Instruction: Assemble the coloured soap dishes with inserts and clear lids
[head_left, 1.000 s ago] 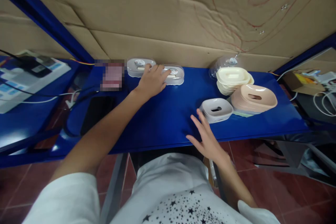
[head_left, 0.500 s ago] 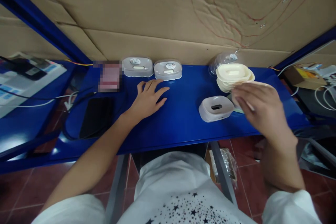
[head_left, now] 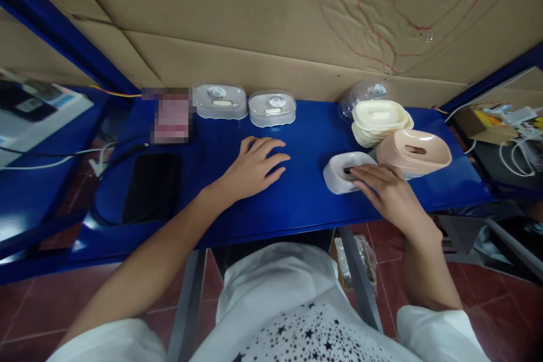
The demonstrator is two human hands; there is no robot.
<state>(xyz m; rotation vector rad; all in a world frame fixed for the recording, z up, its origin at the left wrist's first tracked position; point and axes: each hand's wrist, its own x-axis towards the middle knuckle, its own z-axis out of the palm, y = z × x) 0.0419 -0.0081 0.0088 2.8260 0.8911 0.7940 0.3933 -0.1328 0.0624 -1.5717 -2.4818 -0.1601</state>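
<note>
My right hand (head_left: 388,192) reaches over the right end of a white oval plastic case (head_left: 338,175) with a dark slot in its top. The fingers lie together across the top near the slot, and the thumb is at the near side. Right behind that hand stands a pink slotted oval case (head_left: 430,150); its lower part is partly hidden. A stack of cream oval trays (head_left: 377,116) sits beyond it. My left hand (head_left: 254,167) hovers over or rests on the blue table, fingers spread, holding nothing. Farther back are two oval cases with clear covers (head_left: 220,103).
Clear plastic covers (head_left: 350,104) lie behind the cream stack. On the left of the blue table (head_left: 271,212) are a black flat device (head_left: 150,186) and cables. A cardboard wall (head_left: 237,62) closes the back. Cardboard box (head_left: 487,127) at right.
My right hand has moved left and down from the pink case onto the white case. My left hand has shifted slightly right and stays spread.
</note>
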